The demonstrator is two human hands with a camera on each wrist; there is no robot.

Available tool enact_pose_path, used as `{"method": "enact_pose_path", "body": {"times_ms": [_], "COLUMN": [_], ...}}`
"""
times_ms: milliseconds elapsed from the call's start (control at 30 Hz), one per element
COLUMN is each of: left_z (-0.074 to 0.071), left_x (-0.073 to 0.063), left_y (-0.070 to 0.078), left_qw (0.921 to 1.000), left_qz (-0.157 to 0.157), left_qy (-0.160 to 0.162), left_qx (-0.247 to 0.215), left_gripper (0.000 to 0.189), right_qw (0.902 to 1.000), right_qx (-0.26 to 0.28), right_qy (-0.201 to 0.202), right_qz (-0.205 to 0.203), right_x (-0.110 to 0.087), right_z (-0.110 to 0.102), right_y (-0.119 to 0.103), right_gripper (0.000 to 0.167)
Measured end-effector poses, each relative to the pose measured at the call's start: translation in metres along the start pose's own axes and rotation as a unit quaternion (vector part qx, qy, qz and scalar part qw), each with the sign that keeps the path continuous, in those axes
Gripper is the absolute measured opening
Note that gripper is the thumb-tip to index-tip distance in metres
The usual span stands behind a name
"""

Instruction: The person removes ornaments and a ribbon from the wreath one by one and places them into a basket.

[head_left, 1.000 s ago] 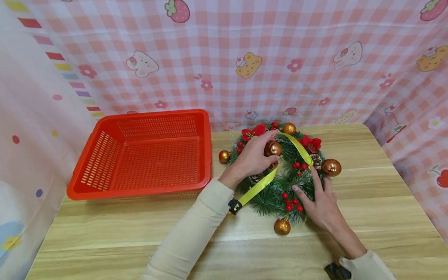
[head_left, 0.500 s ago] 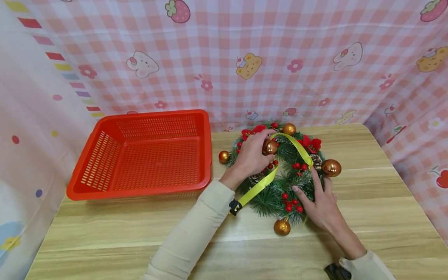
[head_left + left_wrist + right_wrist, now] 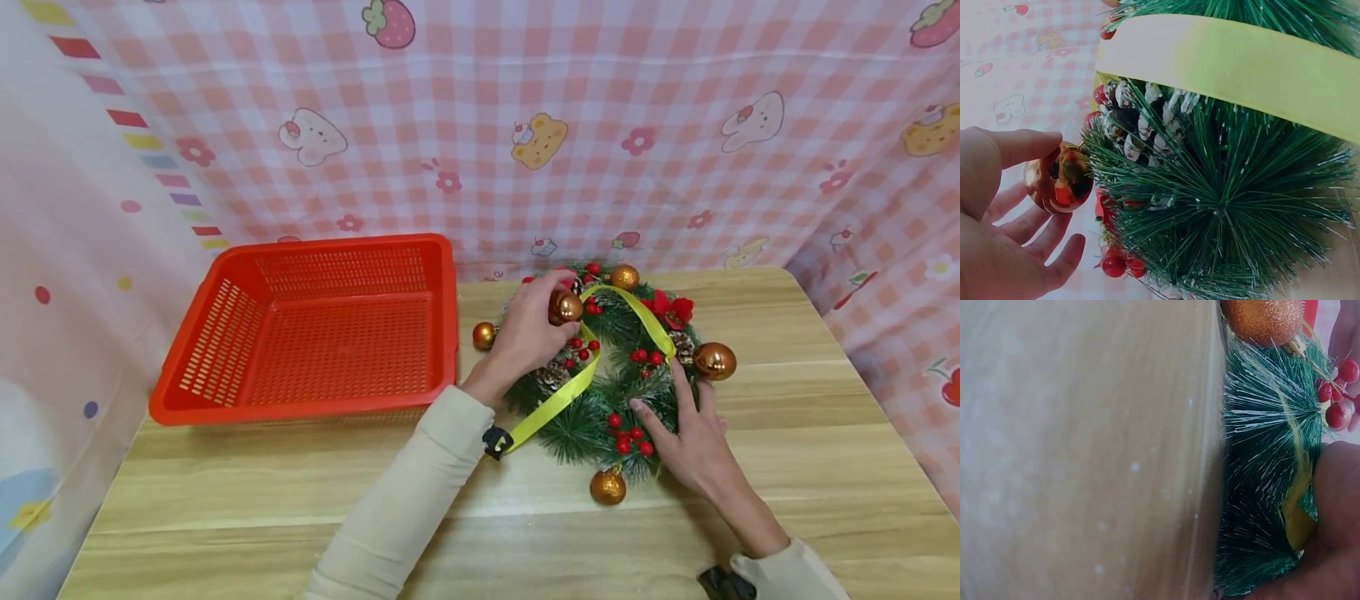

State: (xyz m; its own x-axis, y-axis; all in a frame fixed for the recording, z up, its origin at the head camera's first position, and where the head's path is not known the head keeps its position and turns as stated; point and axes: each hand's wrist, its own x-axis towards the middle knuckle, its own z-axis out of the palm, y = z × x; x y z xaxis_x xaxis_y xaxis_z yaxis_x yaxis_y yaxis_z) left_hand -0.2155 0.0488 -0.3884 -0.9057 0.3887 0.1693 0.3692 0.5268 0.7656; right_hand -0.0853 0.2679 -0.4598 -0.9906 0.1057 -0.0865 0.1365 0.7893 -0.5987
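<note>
A green wreath (image 3: 573, 437) with pine cones, red berries and red flowers lies on the wooden table. My left hand (image 3: 525, 329) holds a shiny copper bauble (image 3: 566, 307) between thumb and fingers, over the wreath's upper left part. In the left wrist view, the thumb presses the bauble (image 3: 1060, 178) from above, the fingers below it. A yellow ribbon (image 3: 558, 402) loops over the wreath, one stretch passing beside my left wrist. My right hand (image 3: 693, 446) grips the wreath's right side, thumb on top and fingertips partly hidden along the outer edge, near another copper bauble (image 3: 715, 361).
A red plastic basket (image 3: 452, 333) stands left of the wreath on the table (image 3: 300, 500). Glittery gold baubles stick out at the wreath's front (image 3: 607, 487) and back (image 3: 624, 277). A pink checked curtain (image 3: 450, 100) hangs behind the table.
My left hand has moved left with the copper bauble, uncovering more berries and a pine cone. My right hand stays on the wreath. The head view has shifted slightly.
</note>
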Motion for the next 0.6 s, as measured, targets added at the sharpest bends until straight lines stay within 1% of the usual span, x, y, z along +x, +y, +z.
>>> {"method": "enact_pose_path", "body": {"times_ms": [133,400,500,600], "left_z": [0.002,0.014,0.015,0.013], "left_x": [0.000,0.001,0.001,0.001], "left_y": [0.000,0.005,0.005,0.002], "left_qw": [0.9999,0.9990,0.9989,0.9992], "left_qz": [0.001,0.011,0.008,0.000], "left_qy": [0.001,-0.036,-0.033,-0.016], "left_qx": [0.015,0.026,0.030,0.035], "left_gripper": [0.062,0.062,0.061,0.060], "right_qw": [1.0000,1.0000,1.0000,1.0000], "right_qx": [-0.001,0.002,0.003,-0.001], "right_qy": [0.001,0.003,0.001,0.000], "right_qz": [0.000,-0.004,-0.004,-0.001], "right_x": [0.000,0.000,0.000,-0.001], "right_z": [-0.001,-0.001,-0.001,-0.001], "right_y": [0.001,0.000,0.000,0.000], "right_gripper": [0.087,0.087,0.087,0.087]}}
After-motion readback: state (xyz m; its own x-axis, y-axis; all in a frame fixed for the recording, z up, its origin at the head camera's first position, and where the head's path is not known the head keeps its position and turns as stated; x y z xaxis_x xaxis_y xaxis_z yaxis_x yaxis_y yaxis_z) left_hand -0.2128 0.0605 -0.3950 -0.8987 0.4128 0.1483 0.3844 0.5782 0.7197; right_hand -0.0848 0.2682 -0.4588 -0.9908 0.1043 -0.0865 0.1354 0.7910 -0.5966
